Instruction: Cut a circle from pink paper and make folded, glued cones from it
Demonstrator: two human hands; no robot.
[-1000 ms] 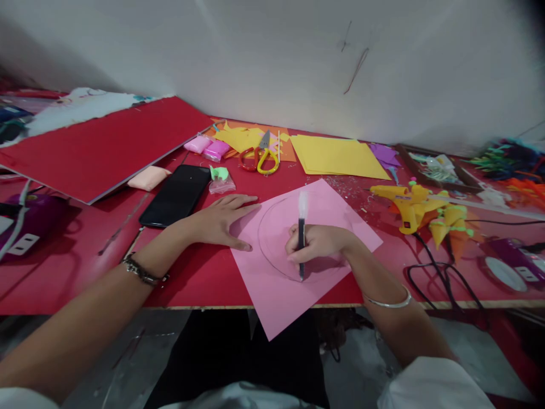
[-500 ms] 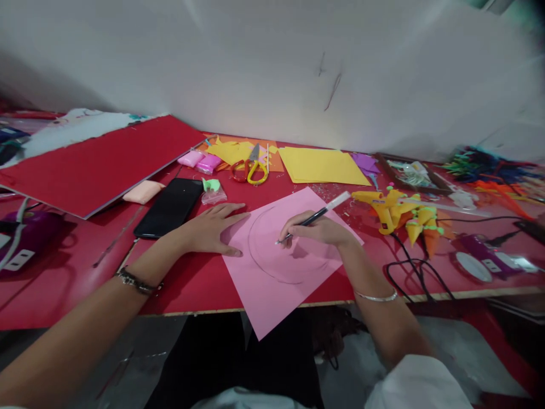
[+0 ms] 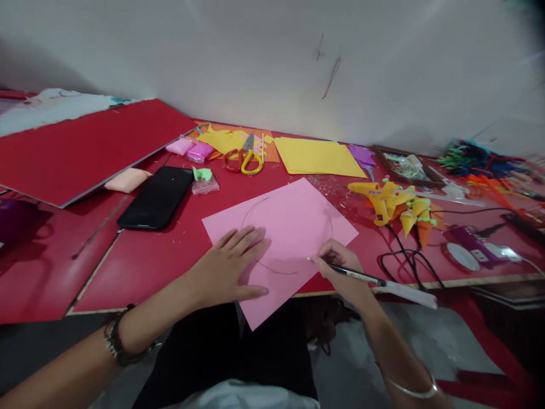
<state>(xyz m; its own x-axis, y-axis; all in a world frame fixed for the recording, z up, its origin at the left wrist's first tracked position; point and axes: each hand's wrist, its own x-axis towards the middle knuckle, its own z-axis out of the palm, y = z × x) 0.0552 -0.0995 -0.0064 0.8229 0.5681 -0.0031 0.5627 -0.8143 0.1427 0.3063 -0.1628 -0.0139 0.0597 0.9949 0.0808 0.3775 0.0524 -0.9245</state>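
Note:
A sheet of pink paper [image 3: 293,227] lies turned at an angle on the red table, one corner jutting past the front edge. On it shows a thin, roughly circular dark line with gaps. My left hand [image 3: 232,264] rests flat on the paper's left part, fingers spread, covering some of the line. Pinched in my right hand [image 3: 340,267] is a black pen [image 3: 361,276] with a white cap on its back end. Its tip is at the paper, near the lower right of the circle; whether it touches I cannot tell.
A black phone [image 3: 157,199], scissors [image 3: 247,159] and yellow paper [image 3: 321,157] lie beyond the sheet. On the left slants a red board [image 3: 93,147]. A yellow glue gun [image 3: 378,199] with its cord, a purple power strip [image 3: 472,244] and a tray [image 3: 409,166] occupy the right side.
My right hand has moved with the pen from the circle's middle to its lower right, and the pen now points back toward me. My left hand has slid right and nearer, onto the paper.

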